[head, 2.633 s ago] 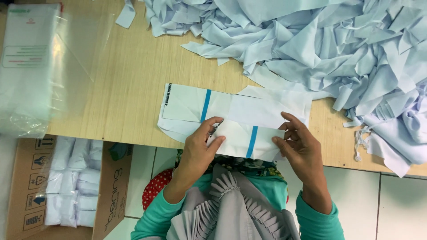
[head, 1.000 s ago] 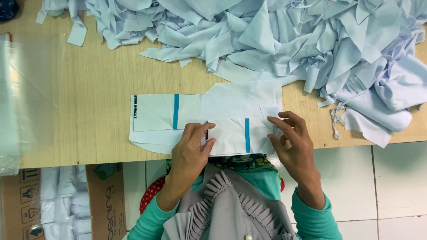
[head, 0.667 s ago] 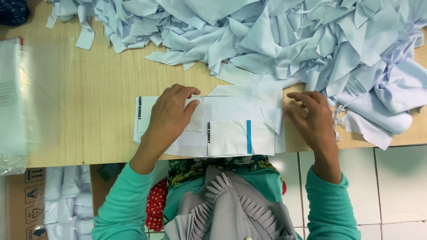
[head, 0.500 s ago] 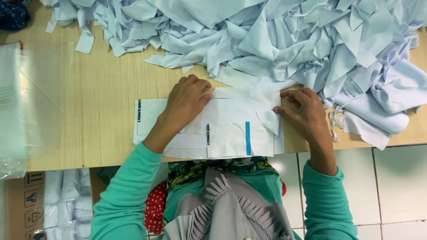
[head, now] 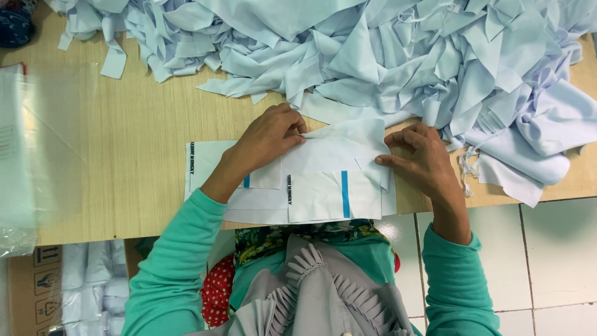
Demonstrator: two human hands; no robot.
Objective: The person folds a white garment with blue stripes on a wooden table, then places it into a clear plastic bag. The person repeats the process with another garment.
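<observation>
Left hand [head: 268, 134] flat, fingers pinching top fold of white fabric piece [head: 339, 152], holding it. Right hand [head: 418, 157] loosely curled, fingertips pressing same piece's right edge. Piece lies on flat plastic bags with blue stripe [head: 326, 196] at worktop [head: 137, 155] near edge. Pale blue fabric heap [head: 385, 56] along far edge. Clear bag stack [head: 18, 155] at left edge.

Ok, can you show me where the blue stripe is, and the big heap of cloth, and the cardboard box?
blue stripe [head: 344, 193], head view, middle of the stripe on the folded white piece.
heap of cloth [head: 398, 56], head view, middle of the pale blue pile.
cardboard box [head: 28, 292], head view, its brown side wall.
</observation>
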